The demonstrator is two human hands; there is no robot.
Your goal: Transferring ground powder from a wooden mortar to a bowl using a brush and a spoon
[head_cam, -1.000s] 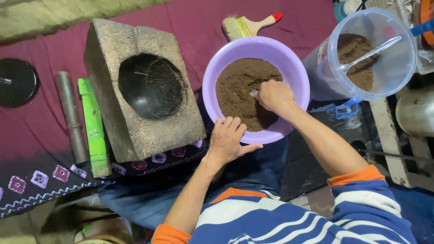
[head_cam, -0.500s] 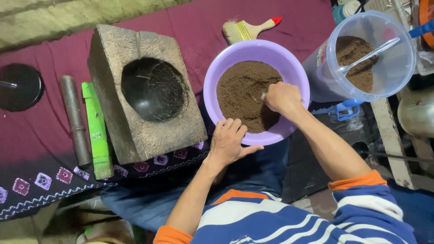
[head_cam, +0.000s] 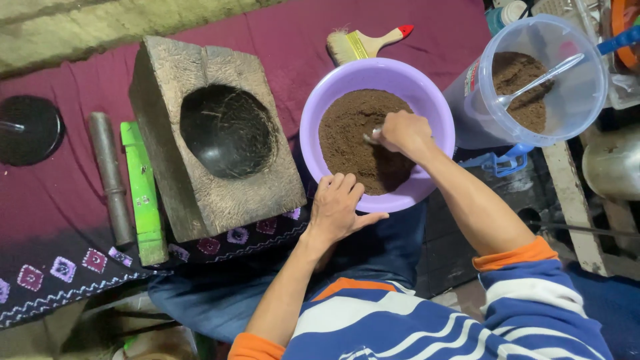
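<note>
Holding a metal spoon [head_cam: 371, 136] closed inside right hand [head_cam: 405, 133], sunk in brown powder [head_cam: 357, 137]. Steadying near rim of purple bowl [head_cam: 313, 123] with left hand [head_cam: 337, 208], fingers spread flat, gripping nothing. Resting on maroon cloth [head_cam: 267, 40], beside stone mortar [head_cam: 213, 133].

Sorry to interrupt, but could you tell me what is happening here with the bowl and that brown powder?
A person seated over a maroon cloth works a purple bowl of brown powder. The right hand is down in the powder, gripping a small metal utensil, while the left hand steadies the bowl's near rim. Beside it stand a carved wooden block with a dark round hollow, a paintbrush, and a clear tub of the same powder with a spoon in it.
</note>
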